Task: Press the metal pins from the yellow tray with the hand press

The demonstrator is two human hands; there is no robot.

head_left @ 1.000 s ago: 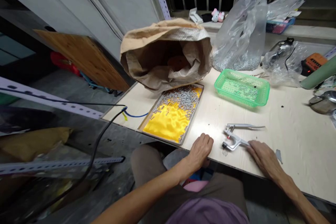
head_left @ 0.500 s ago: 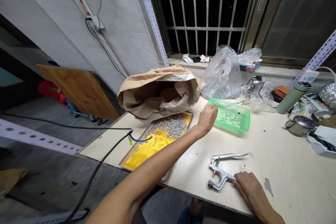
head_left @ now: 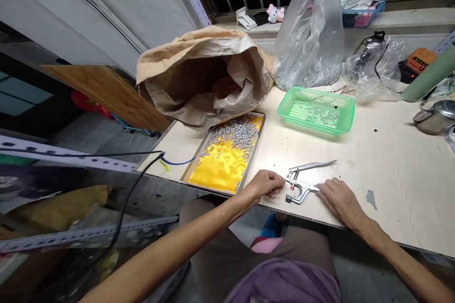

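Observation:
A silver plier-like press tool [head_left: 302, 182] lies on the pale table [head_left: 391, 175] near its front edge. My left hand [head_left: 266, 183] sits just left of the tool's jaws, fingers pinched together at the jaw; what they pinch is too small to make out. My right hand [head_left: 339, 196] rests on the tool's lower handle, fingers laid over it. A yellow-lined tray [head_left: 227, 154] of several small silver pieces lies to the left. A green basket [head_left: 316, 111] with more such pieces stands behind the tool.
A crumpled brown paper sack [head_left: 202, 75] lies open behind the tray. Clear plastic bags [head_left: 313, 33] with metal parts, a green bottle [head_left: 430, 78] and a metal cup [head_left: 433, 118] stand at the back right. Black cables [head_left: 135, 184] hang off the table's left edge.
My left hand went out to the green basket, then came back and now pinches at the tool's jaws. My right hand stayed on the tool's handle. The view tilted down again.

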